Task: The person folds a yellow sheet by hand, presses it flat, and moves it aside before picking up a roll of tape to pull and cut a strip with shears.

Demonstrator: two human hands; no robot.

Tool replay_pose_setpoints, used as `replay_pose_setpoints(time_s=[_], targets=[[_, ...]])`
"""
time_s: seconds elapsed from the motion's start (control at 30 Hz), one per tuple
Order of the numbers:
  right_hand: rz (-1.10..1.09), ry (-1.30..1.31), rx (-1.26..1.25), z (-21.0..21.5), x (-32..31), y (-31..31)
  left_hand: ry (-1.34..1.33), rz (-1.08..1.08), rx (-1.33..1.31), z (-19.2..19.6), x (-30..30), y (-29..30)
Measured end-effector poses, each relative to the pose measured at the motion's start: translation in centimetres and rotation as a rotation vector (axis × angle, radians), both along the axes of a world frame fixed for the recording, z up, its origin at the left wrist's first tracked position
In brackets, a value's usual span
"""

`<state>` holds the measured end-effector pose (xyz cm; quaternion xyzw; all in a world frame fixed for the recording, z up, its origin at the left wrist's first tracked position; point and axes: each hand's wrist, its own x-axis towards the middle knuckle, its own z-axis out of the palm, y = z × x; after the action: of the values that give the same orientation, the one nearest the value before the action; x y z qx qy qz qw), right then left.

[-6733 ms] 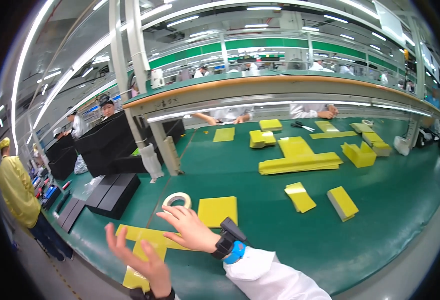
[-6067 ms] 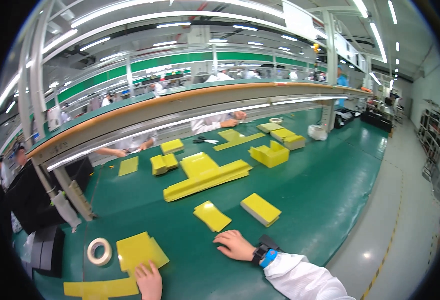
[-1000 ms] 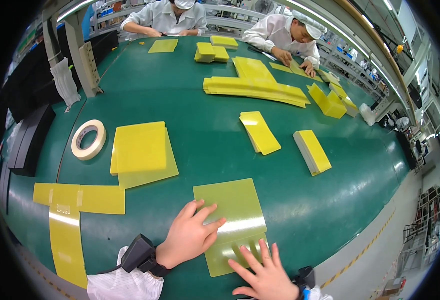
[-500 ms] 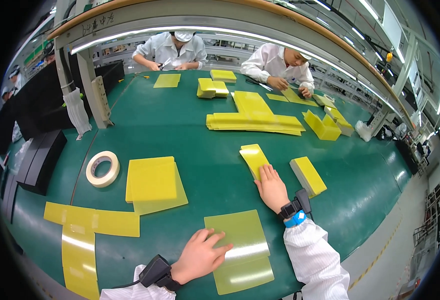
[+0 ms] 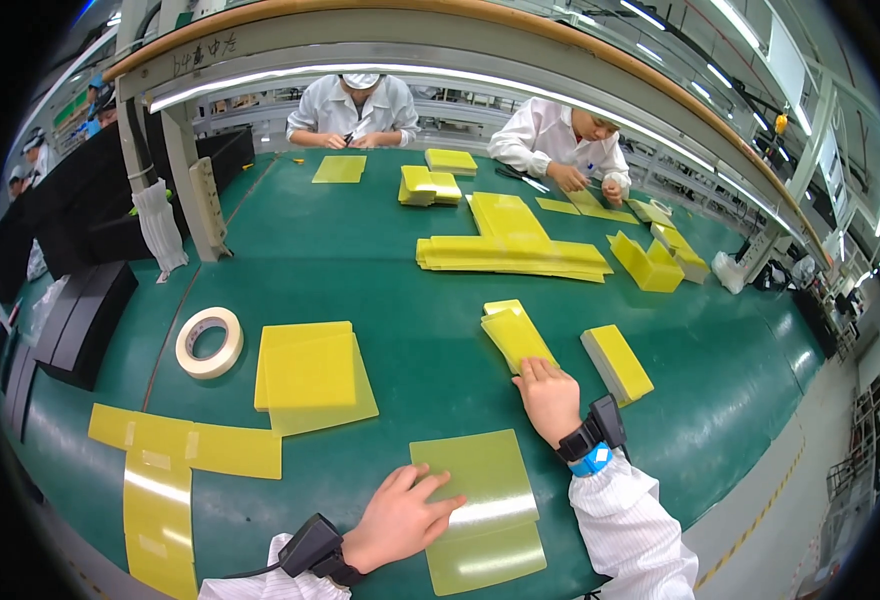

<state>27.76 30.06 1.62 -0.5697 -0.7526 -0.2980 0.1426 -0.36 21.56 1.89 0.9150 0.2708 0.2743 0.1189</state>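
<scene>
My left hand (image 5: 400,518) lies with fingers spread on a translucent yellow-green sheet (image 5: 485,462), holding none of it between the fingers. A second sheet (image 5: 490,558) adjoins its near edge, and light glares off both. My right hand (image 5: 550,402) has its fingers closed on the near end of a narrow yellow strip (image 5: 516,336). This strip sits askew on other narrow strips (image 5: 501,306), whose far end shows beyond it. Right of that hand stands a small block of stacked yellow strips (image 5: 620,364). Both wrists wear black devices, the right one also a blue band.
To the left are a stack of yellow sheets (image 5: 307,365), a masking tape roll (image 5: 209,343) and a taped T-shaped yellow piece (image 5: 158,449). More T-shaped pieces (image 5: 510,250) are piled ahead. Two co-workers sit across the green table (image 5: 360,270), under a metal frame (image 5: 192,185).
My right hand has drawn back slightly toward me, and the top narrow strip has slid askew, baring strips beneath. My left hand stays in place. The view has tilted slightly.
</scene>
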Motion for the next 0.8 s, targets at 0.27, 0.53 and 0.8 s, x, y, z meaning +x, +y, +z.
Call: replay_pose_setpoints(time_s=[0.27, 0.53, 0.8], targets=[[0.515, 0.196, -0.011, 2.1, -2.6, -1.9, 0.007, -0.003, -0.013, -0.1, 0.0, 0.0], [0.653, 0.458, -0.485, 1.1, -1.3, -1.9, 0.023, 0.004, -0.034, 0.1, 0.0, 0.0], [0.202, 0.289, -0.391, 2.5, 1.3, -1.0, 0.028, 0.009, -0.028, 0.2, -0.1, -0.1]])
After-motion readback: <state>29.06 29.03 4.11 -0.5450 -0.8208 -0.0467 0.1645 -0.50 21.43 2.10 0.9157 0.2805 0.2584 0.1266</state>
